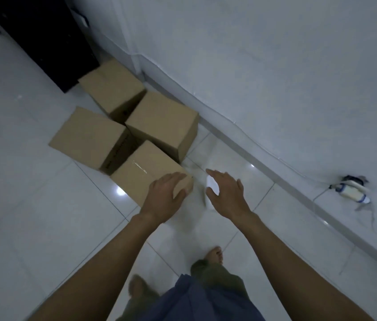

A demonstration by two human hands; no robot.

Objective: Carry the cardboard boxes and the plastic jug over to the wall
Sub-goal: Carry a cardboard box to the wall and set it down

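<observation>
Four boxes (162, 117) sitting clustered by the wall (275, 66). Left hand (166, 198) reaching over near box (145, 174) corner, fingers loosely spread, gripping nothing. Right hand (226, 193) splaying, empty. Pale blur (211, 191) between, maybe jug; can't tell. Best: pushing flat-palmed, squaring box up.

The cardboard boxes (162, 121) at eleven o'clock were matt brown, with a glossy strip of clear tape (140, 167) on the nearest. The floor tiles (32, 205) were smooth and shiny. At two o'clock the wall (275, 66) looked matt.
</observation>
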